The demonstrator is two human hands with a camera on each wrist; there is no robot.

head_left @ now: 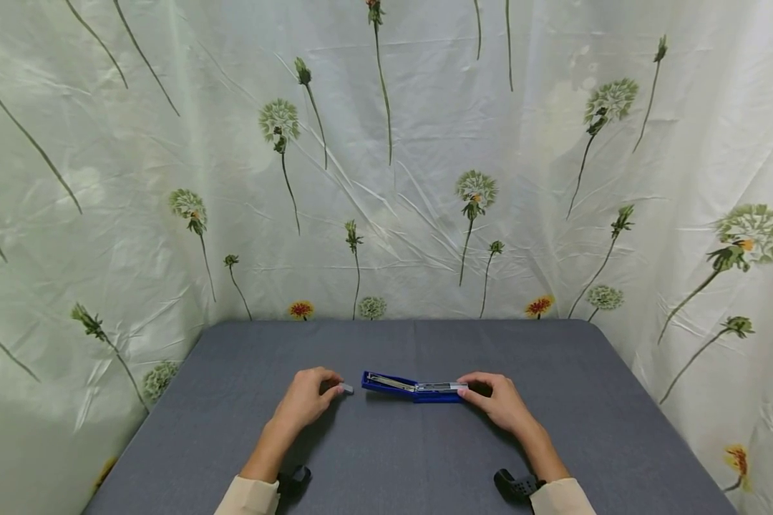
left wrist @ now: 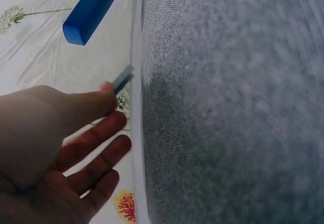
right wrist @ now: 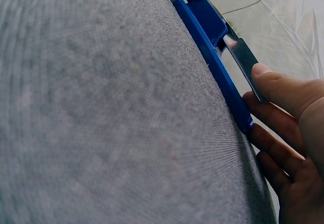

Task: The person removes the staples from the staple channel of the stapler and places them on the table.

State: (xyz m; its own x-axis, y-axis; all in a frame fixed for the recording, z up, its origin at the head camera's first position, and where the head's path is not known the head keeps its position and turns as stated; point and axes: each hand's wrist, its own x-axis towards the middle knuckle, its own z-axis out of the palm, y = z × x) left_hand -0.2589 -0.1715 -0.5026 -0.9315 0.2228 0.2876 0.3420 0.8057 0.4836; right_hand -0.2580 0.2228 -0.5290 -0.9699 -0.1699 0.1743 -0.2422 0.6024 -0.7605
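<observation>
A blue stapler (head_left: 389, 384) lies opened out flat on the table, its top arm swung over to the left and its metal magazine showing. My right hand (head_left: 499, 402) pinches the right end of the stapler's metal magazine between thumb and fingers; in the right wrist view the magazine (right wrist: 244, 57) stands a little apart from the blue base (right wrist: 215, 70). To the left, my left hand (head_left: 305, 397) pinches a small grey strip of staples (head_left: 346, 388) between thumb and index finger, just short of the stapler's top arm. The other left fingers are loosely bent.
The grey cloth-covered table (head_left: 489, 458) runs back to a white curtain (head_left: 412, 214) with printed dandelions. A black wrist camera strap (head_left: 294, 483) sits on the left wrist, another black wrist mount (head_left: 515, 486) on the right.
</observation>
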